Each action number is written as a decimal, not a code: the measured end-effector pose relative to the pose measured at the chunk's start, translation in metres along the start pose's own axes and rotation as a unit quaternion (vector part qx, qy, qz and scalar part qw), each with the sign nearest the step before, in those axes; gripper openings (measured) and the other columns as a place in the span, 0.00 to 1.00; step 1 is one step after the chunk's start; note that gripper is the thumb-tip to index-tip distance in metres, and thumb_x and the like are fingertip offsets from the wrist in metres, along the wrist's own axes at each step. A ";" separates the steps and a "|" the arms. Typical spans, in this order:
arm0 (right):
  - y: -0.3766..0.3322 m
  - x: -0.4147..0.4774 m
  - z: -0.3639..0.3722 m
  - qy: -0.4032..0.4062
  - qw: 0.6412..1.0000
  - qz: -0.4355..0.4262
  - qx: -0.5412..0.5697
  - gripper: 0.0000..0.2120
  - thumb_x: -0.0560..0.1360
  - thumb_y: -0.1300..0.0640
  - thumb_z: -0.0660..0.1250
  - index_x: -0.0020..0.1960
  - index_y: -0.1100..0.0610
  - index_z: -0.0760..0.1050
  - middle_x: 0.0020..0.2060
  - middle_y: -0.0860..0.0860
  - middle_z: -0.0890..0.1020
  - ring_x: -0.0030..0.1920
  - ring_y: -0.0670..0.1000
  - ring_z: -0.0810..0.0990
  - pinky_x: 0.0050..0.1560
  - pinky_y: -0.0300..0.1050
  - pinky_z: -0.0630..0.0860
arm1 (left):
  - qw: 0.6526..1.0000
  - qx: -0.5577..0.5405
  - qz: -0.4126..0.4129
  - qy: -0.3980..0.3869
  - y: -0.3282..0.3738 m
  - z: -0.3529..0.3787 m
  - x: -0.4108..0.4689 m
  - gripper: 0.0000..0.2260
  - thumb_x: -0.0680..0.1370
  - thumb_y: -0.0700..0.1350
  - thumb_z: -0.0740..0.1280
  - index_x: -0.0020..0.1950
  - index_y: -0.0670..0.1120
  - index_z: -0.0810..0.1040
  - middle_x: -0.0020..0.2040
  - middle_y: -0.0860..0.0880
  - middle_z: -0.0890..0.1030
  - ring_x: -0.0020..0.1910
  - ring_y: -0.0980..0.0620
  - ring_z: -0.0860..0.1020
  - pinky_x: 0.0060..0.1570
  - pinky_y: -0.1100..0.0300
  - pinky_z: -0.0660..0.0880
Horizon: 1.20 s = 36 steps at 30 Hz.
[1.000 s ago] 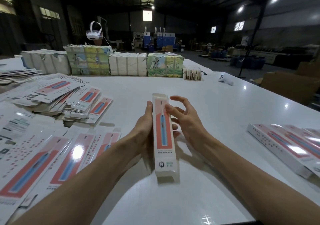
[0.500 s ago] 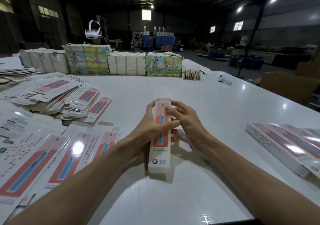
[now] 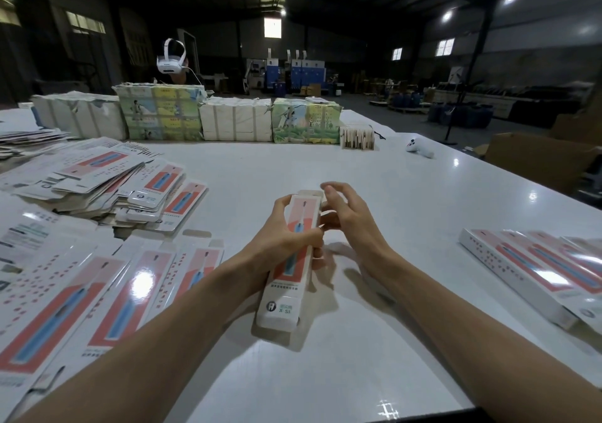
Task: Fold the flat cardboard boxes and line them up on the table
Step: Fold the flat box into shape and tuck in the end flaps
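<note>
A long narrow white box with a coral panel and a blue toothbrush picture is held over the middle of the white table. My left hand grips its middle, thumb across the printed face. My right hand hovers at the box's far end with fingers spread and relaxed, fingertips near the end flap. Flat unfolded boxes lie fanned at my left, with a messier pile behind them. Several folded boxes lie side by side at the right.
Wrapped bundles of printed cardboard line the table's far edge, with a small stack of cards and a white controller to their right. A person wearing a white headset is behind the bundles. Brown cartons stand beyond the right edge.
My left hand has closed round the box's middle and tilted the box, near end swinging left. My right hand has come off the box and opened near the far flap.
</note>
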State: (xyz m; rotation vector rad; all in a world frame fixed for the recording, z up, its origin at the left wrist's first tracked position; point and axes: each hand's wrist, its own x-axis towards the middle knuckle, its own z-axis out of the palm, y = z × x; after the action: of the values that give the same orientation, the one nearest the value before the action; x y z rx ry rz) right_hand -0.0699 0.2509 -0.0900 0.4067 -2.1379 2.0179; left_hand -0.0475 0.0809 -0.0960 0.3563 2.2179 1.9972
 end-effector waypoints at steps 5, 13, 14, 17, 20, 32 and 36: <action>0.003 0.005 -0.012 0.021 0.999 0.045 0.018 0.09 0.84 0.57 0.66 0.62 0.57 0.81 0.49 0.56 0.88 0.50 0.57 0.88 0.50 0.48 0.85 | 0.997 0.028 0.015 -0.067 -0.001 0.003 0.002 0.35 0.73 0.41 0.77 0.72 0.58 0.62 0.56 0.39 0.81 0.41 0.42 0.87 0.40 0.53 0.84; -0.004 0.005 -0.013 -0.044 0.995 0.043 0.079 0.09 0.83 0.62 0.67 0.59 0.60 0.84 0.50 0.60 0.88 0.50 0.57 0.88 0.48 0.47 0.85 | 0.997 0.048 0.015 -0.053 -0.003 0.004 0.003 0.36 0.71 0.45 0.78 0.72 0.58 0.61 0.55 0.39 0.81 0.41 0.42 0.87 0.40 0.53 0.84; -0.005 0.006 -0.013 -0.052 0.994 0.047 0.089 0.10 0.84 0.61 0.66 0.60 0.60 0.84 0.52 0.60 0.88 0.52 0.58 0.88 0.50 0.49 0.85 | 0.998 0.047 0.013 -0.050 -0.003 0.003 0.003 0.36 0.71 0.45 0.77 0.72 0.58 0.61 0.55 0.40 0.81 0.41 0.42 0.88 0.40 0.53 0.84; -0.007 0.005 -0.010 -0.066 0.989 0.064 0.116 0.15 0.85 0.53 0.64 0.60 0.60 0.85 0.55 0.59 0.87 0.56 0.59 0.87 0.52 0.50 0.86 | 0.998 0.056 0.008 -0.032 -0.003 0.003 0.004 0.38 0.70 0.46 0.77 0.72 0.60 0.60 0.56 0.41 0.81 0.43 0.43 0.88 0.40 0.54 0.84; -0.007 0.005 -0.009 -0.062 0.988 0.066 0.122 0.15 0.85 0.50 0.66 0.59 0.59 0.86 0.55 0.58 0.88 0.55 0.57 0.88 0.50 0.50 0.85 | 0.998 0.065 0.011 -0.023 -0.003 0.005 0.004 0.38 0.69 0.47 0.77 0.72 0.59 0.60 0.57 0.42 0.80 0.42 0.43 0.88 0.41 0.54 0.84; -0.006 0.006 -0.015 -0.037 0.979 0.119 0.160 0.13 0.81 0.63 0.64 0.55 0.59 0.88 0.55 0.61 0.87 0.53 0.56 0.88 0.49 0.49 0.86 | 0.997 0.058 0.040 -0.009 -0.008 0.010 0.007 0.45 0.71 0.42 0.79 0.72 0.69 0.53 0.57 0.42 0.75 0.37 0.44 0.87 0.35 0.57 0.83; -0.007 0.007 -0.014 -0.043 0.980 0.109 0.158 0.13 0.81 0.63 0.64 0.55 0.59 0.88 0.54 0.61 0.87 0.52 0.56 0.88 0.48 0.48 0.86 | 0.996 0.067 0.050 -0.009 -0.010 0.009 0.009 0.44 0.72 0.42 0.79 0.75 0.68 0.55 0.57 0.43 0.75 0.38 0.45 0.87 0.35 0.58 0.83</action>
State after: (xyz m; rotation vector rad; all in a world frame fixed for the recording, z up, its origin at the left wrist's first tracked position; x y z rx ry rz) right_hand -0.0749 0.2640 -0.0806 0.3169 -1.9858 2.5206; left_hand -0.0546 0.0910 -0.1065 0.5084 2.3736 1.8864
